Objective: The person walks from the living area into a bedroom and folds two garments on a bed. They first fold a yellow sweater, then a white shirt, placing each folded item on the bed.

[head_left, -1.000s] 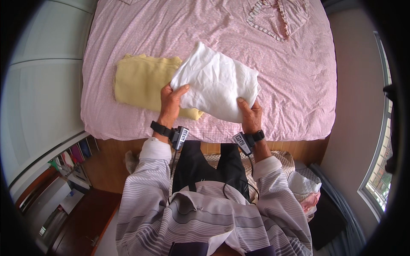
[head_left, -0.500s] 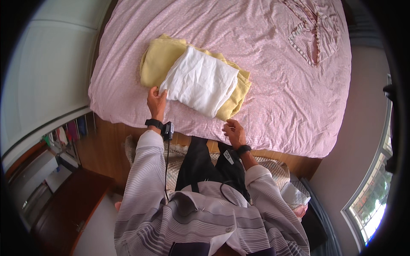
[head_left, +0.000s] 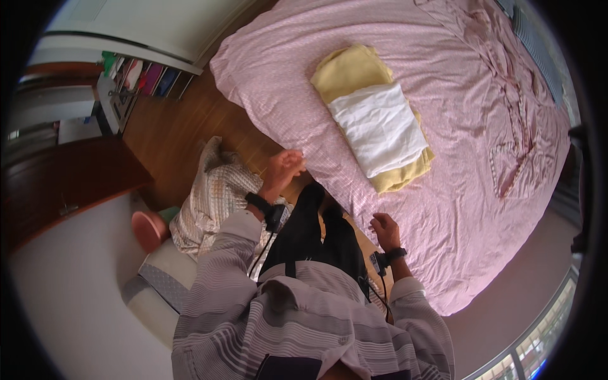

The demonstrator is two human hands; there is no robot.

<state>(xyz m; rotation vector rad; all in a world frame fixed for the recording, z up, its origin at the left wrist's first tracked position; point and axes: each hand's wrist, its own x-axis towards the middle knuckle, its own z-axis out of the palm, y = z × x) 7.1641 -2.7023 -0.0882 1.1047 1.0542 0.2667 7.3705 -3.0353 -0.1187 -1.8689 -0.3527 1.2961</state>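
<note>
A folded white cloth (head_left: 380, 126) lies on top of a folded yellow cloth (head_left: 352, 66), which sticks out at both ends. Both rest on a bed with a pink patterned sheet (head_left: 278, 82). My left hand (head_left: 285, 171) hovers beside the bed's edge, its fingers loosely curled and nothing in them. Over the bed's near edge is my right hand (head_left: 385, 231), empty with fingers apart, a little below the yellow cloth. Neither hand touches the cloths. Each wrist wears a black strap with a small corded device.
A waffle-textured blanket (head_left: 209, 196) is heaped at the left on something low, near a pinkish round object (head_left: 149, 229). The wooden floor (head_left: 190, 120) runs along the bed. Ruffled pink fabric (head_left: 513, 164) lies at the bed's right. A dark wooden panel (head_left: 76, 183) stands at left.
My left hand has let go of the white cloth's corner and drawn back from the bed. My right hand has moved away from the yellow cloth. My view has turned left.
</note>
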